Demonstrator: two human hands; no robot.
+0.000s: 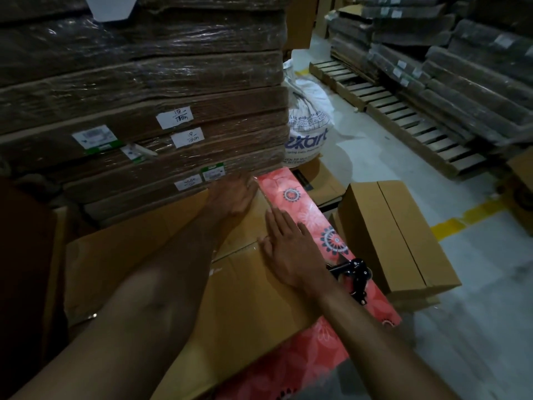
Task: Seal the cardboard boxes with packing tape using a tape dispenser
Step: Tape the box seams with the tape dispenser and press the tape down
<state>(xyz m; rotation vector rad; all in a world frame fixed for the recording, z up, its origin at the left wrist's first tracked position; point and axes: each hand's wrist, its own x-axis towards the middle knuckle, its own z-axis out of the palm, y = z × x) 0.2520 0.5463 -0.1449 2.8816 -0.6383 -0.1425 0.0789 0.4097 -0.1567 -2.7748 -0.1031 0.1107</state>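
A large brown cardboard box (245, 307) lies in front of me on a red patterned cloth (308, 215), its top flaps meeting in a seam covered by clear tape. My left hand (235, 194) rests flat at the far end of the box top, fingers spread. My right hand (291, 249) presses flat on the seam near the right edge, holding nothing. A black tape dispenser (356, 277) lies on the red cloth just right of my right wrist, partly hidden by it.
A shrink-wrapped stack of flat cardboard (144, 111) rises directly behind the box. A second closed box (398, 241) stands on the floor to the right, a white printed sack (310, 128) behind it. Wooden pallets (403, 111) with wrapped bundles line the right side. A yellow floor line (461, 217) crosses there.
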